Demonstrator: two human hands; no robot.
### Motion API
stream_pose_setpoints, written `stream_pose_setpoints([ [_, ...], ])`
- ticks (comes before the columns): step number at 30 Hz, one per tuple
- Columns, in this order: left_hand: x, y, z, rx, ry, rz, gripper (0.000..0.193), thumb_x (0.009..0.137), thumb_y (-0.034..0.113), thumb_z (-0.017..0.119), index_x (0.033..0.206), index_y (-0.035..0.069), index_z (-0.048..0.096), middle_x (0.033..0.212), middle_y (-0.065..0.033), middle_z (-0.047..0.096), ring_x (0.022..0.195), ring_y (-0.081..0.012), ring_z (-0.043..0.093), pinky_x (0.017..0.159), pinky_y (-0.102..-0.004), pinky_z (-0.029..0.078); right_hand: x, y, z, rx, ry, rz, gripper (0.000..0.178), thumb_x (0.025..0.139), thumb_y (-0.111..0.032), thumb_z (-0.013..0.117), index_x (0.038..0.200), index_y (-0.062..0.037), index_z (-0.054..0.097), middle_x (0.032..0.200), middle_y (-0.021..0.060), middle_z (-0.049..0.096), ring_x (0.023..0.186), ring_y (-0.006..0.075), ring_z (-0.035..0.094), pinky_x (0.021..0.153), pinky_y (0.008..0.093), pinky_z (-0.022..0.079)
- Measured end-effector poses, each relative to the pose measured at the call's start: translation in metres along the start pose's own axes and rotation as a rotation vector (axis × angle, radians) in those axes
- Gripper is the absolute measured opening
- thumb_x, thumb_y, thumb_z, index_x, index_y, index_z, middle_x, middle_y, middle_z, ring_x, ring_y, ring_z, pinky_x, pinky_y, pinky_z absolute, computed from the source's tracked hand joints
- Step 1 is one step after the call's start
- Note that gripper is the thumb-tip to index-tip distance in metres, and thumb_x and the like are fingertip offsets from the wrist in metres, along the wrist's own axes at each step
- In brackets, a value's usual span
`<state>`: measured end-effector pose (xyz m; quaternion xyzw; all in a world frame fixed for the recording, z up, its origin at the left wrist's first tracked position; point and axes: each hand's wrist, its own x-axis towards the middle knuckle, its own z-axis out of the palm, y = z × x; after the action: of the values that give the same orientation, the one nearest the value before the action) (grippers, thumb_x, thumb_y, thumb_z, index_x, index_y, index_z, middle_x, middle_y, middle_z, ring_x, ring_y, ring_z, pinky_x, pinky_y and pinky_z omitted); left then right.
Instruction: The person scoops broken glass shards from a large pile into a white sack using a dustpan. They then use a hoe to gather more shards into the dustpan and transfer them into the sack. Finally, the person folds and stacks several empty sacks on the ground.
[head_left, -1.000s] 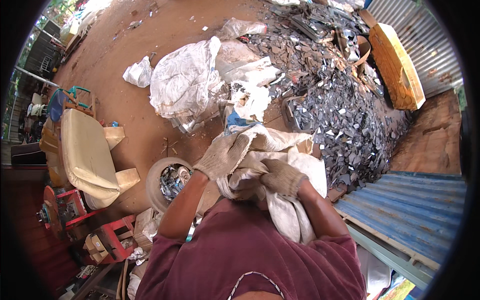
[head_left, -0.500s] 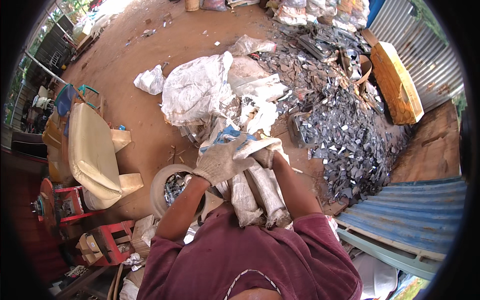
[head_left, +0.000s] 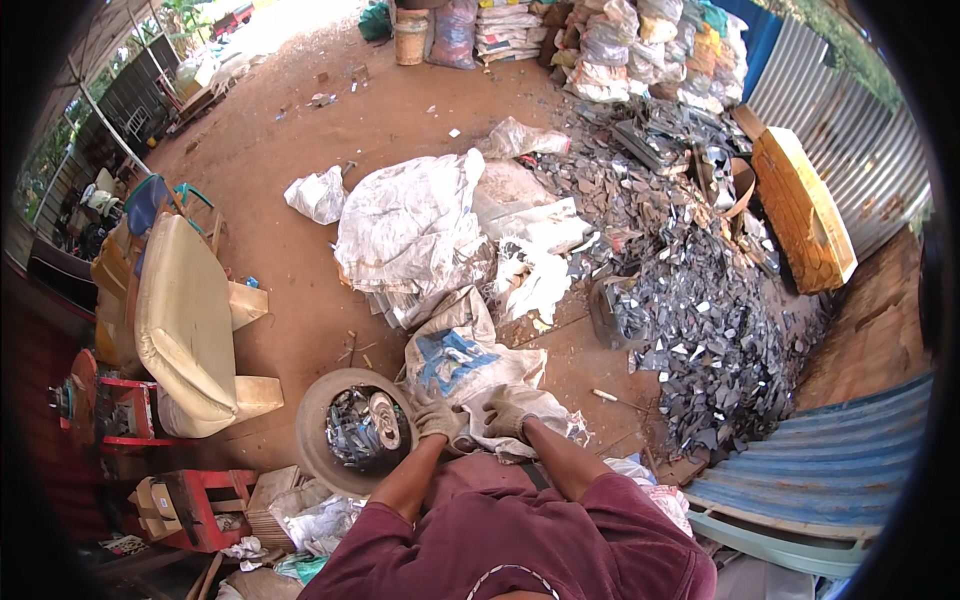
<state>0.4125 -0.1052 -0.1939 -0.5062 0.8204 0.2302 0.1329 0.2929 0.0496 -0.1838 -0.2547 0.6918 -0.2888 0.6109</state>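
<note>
A whitish woven sack with a blue print (head_left: 455, 345) lies spread on the ground in front of me, its near end by my lap. My left hand (head_left: 437, 416), in a grey-beige work glove, rests at the sack's left edge with fingers stretched and apart. On the near part of the sack, my right hand (head_left: 508, 416), gloved likewise, is closed on a fold of the fabric. Close to my left hand stands a round basin (head_left: 318, 445) holding dark broken pieces and a beige object that I cannot identify.
Beyond lies a pile of white sacks (head_left: 410, 215). Dark broken shards (head_left: 700, 320) are heaped at right, near a yellow foam block (head_left: 803, 208) and blue corrugated sheet (head_left: 820, 445). A cream padded seat (head_left: 185, 320) and red stool frame (head_left: 215, 505) stand at left. Filled bags (head_left: 605, 50) line the back.
My hands have come down and back toward my lap and moved apart. The blue-printed sack, bunched in them before, now lies spread out. My view has tilted upward.
</note>
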Motion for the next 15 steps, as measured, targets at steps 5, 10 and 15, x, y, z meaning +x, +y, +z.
stream_pose_setpoints([
  [5, 0.018, 0.012, 0.051, 0.04, -0.568, 0.072, 0.099, 0.074, 0.056, 0.075, 0.156, 0.018, 0.034, 0.155, -0.0292, 0.035, 0.14, -0.0456, 0.04, 0.116, -0.0505, 0.036, -0.012, 0.029, -0.005, -0.274, 0.107, -0.063, 0.048, 0.078, -0.024, 0.074, 0.12, -0.0031, 0.064, 0.105, 0.017, 0.072, 0.097, 0.0289, 0.069, 0.084, 0.0384, 0.053],
  [10, 0.013, 0.003, 0.04, -0.339, -0.201, 0.01, 0.037, 0.081, 0.025, 0.068, 0.114, 0.011, 0.072, 0.112, -0.0233, 0.07, 0.11, -0.0401, 0.065, 0.095, -0.048, 0.05, -0.034, -0.009, -0.031, -0.345, 0.794, 0.046, 0.094, 0.075, -0.009, 0.069, 0.155, -0.0155, 0.021, 0.143, 0.0332, 0.037, 0.113, 0.0504, 0.059, 0.097, 0.0484, 0.052],
  [15, 0.005, 0.046, -0.051, -0.61, 0.112, 0.325, 0.033, 0.084, 0.025, 0.069, 0.112, 0.007, 0.072, 0.102, -0.0225, 0.072, 0.1, -0.0385, 0.069, 0.088, -0.0447, 0.053, -0.052, -0.09, -0.095, -0.847, 0.57, 0.128, 0.05, 0.079, -0.026, 0.072, 0.128, -0.0173, 0.062, 0.109, 0.018, 0.065, 0.101, 0.0385, 0.067, 0.083, 0.0505, 0.054],
])
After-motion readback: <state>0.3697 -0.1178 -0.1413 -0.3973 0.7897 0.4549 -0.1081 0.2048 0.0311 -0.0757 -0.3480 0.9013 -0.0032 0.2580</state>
